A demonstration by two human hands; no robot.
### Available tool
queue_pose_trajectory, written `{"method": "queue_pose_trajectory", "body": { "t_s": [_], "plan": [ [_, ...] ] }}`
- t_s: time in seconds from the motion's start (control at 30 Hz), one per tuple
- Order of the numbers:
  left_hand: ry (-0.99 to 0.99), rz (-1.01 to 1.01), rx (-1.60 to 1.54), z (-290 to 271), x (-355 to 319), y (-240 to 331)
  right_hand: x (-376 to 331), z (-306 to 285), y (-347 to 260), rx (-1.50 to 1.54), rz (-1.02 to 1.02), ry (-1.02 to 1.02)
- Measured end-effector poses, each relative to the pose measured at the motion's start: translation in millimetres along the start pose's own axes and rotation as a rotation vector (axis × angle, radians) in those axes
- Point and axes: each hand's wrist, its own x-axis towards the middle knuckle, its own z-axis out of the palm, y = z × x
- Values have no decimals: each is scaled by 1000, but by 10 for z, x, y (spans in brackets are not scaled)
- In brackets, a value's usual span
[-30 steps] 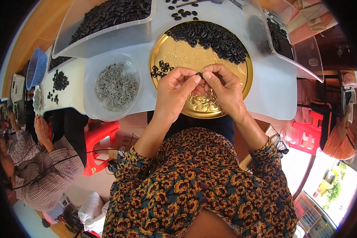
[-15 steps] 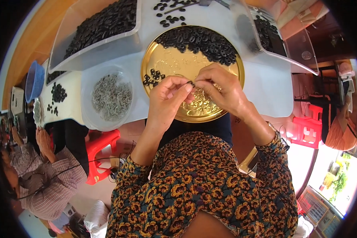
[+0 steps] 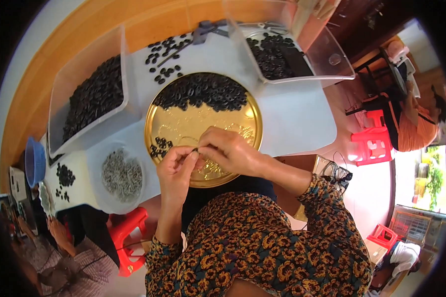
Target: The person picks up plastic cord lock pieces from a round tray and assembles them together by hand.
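Observation:
Over the round gold tray (image 3: 256, 163), both hands meet fingertip to fingertip. My left hand (image 3: 175, 166) pinches a small black piece (image 3: 195, 150) between thumb and forefinger, its shape largely covered. My right hand (image 3: 229, 149) is closed in a pinch against it; whatever its fingertips hold is hidden. Black oval pieces with holes (image 3: 203, 91) are heaped along the tray's far side. A smaller group of black pieces (image 3: 160, 147) lies at its left edge. Thin, shiny gold-coloured bits (image 3: 214, 168) appear to be scattered under the hands, hard to tell from the tray's reflections.
A clear tub of small grey metal parts (image 3: 121, 171) stands left of the tray. Beyond it is a large bin of black pieces (image 3: 94, 94); another bin (image 3: 277, 59) stands far right. Other people sit at left and right, near red stools (image 3: 374, 143).
The view has tilted and turned, so the tray and bins appear lower and further left. Both hands remain together over the tray, fingertips still at the small black piece.

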Motion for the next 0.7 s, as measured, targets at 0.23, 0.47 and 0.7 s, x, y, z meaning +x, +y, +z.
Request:
{"method": "queue_pose_trajectory", "body": {
  "t_s": [0.23, 0.47, 0.7],
  "plan": [
    [-25, -28, -9, -61, 41, -52, 15, -32, 15, -90, -39, -33],
    [-63, -104, -68, -142, -38, -54, 45, -48, -3, -213, -132, -178],
    [1, -55, -10, -119, -65, -119, 19, 85, -4, -30, -69, -124]
  ]
}}
